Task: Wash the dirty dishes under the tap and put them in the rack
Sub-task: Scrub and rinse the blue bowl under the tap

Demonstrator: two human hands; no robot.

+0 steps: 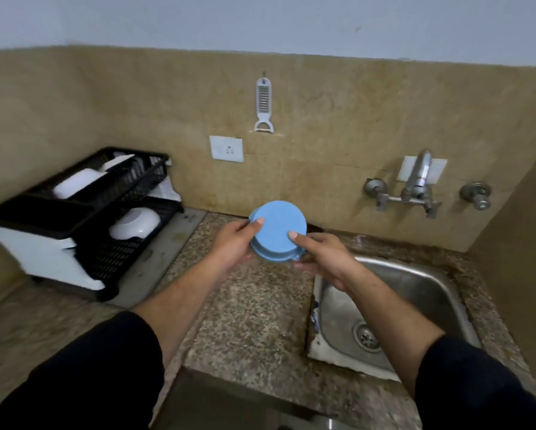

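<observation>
The left hand (234, 243) and right hand (322, 259) clasp the upturned blue bowl (277, 231) between them, seemingly washed, so next comes a leftward carry to a free slot in the dish rack (114, 259) beyond the left hand.

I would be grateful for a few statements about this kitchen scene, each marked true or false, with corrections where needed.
1. The left hand and right hand both hold the round light-blue plastic dish. True.
2. The dish is under the metal wall tap. False: it is held over the speckled stone counter, left of the tap.
3. The black plastic dish rack is empty. False: white dishes sit on both tiers.
4. No dishes show in the steel sink. True.
5. The white peeler lies on the counter. False: it hangs on the wall.
</observation>
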